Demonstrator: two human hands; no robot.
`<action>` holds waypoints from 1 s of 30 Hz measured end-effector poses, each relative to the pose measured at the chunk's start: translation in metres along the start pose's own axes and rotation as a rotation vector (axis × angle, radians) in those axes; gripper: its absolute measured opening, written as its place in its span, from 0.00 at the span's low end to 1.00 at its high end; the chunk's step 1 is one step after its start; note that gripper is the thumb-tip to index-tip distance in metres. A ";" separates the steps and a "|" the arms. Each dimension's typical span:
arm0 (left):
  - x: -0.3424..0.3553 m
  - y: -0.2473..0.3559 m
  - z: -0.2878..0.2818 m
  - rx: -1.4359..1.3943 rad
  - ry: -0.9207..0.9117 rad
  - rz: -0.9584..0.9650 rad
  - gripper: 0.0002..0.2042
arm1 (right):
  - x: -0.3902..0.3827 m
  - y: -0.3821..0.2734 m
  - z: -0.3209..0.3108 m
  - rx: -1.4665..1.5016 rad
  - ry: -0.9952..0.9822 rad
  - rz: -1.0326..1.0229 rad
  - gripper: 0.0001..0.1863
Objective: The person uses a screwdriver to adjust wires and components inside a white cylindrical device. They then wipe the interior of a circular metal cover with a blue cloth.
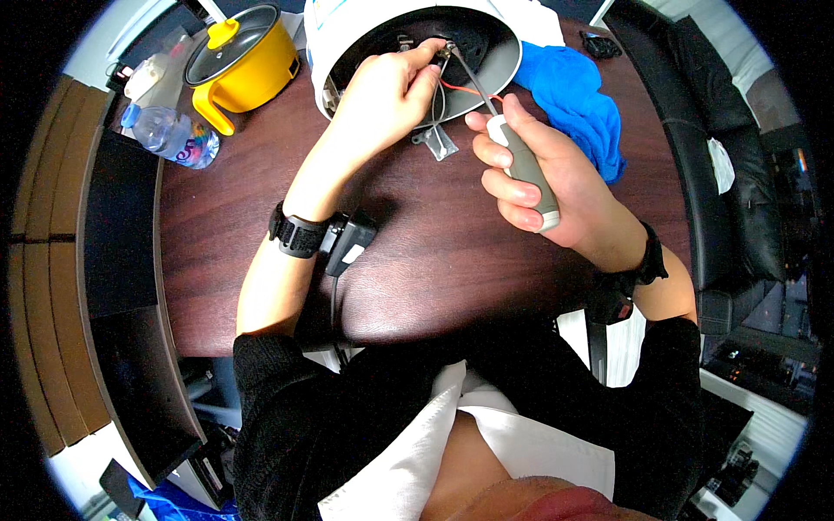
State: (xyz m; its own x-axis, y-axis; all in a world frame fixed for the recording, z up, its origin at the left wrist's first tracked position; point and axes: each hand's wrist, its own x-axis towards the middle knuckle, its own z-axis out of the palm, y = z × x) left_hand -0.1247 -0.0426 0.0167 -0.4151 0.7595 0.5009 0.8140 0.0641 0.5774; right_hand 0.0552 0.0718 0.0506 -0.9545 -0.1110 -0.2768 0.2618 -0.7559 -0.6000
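A white round appliance housing (316, 54) lies on its side at the table's far edge, its dark hollow facing me. My left hand (391, 94) reaches into that opening, index finger and thumb closed near a small metal fitting (447, 50); what they pinch, if anything, is hidden. My right hand (556, 165) wraps round the grey-and-white handle of a screwdriver (526, 172). Its shaft slants up and left, the tip at the fitting beside my left fingertips. A red wire (465, 88) and a grey wire loop hang from the opening. Below them lies a small clear plastic bag (440, 146).
A yellow pot (261, 65) with a lid and a water bottle (174, 137) stand at the far left. A bright blue cloth (573, 100) lies right of the housing. The dark wooden table (434, 269) curves toward me; a black sofa (712, 174) stands at right.
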 end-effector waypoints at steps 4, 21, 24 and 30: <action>0.000 0.007 -0.003 -0.028 0.006 -0.066 0.17 | 0.000 0.003 0.012 0.032 0.082 -0.026 0.23; 0.001 0.003 0.000 0.003 0.006 0.010 0.18 | 0.008 0.014 -0.011 0.328 -0.224 -0.044 0.22; 0.000 0.001 -0.001 -0.007 -0.012 -0.037 0.18 | 0.010 0.018 -0.005 0.407 -0.226 -0.062 0.22; 0.001 0.000 0.001 -0.010 0.004 0.005 0.18 | 0.012 0.022 -0.007 0.504 -0.313 -0.067 0.21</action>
State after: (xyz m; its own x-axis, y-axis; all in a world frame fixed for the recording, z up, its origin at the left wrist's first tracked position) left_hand -0.1247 -0.0412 0.0171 -0.4124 0.7570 0.5068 0.8120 0.0532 0.5812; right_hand 0.0505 0.0585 0.0289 -0.9834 -0.1789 0.0295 0.1722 -0.9724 -0.1574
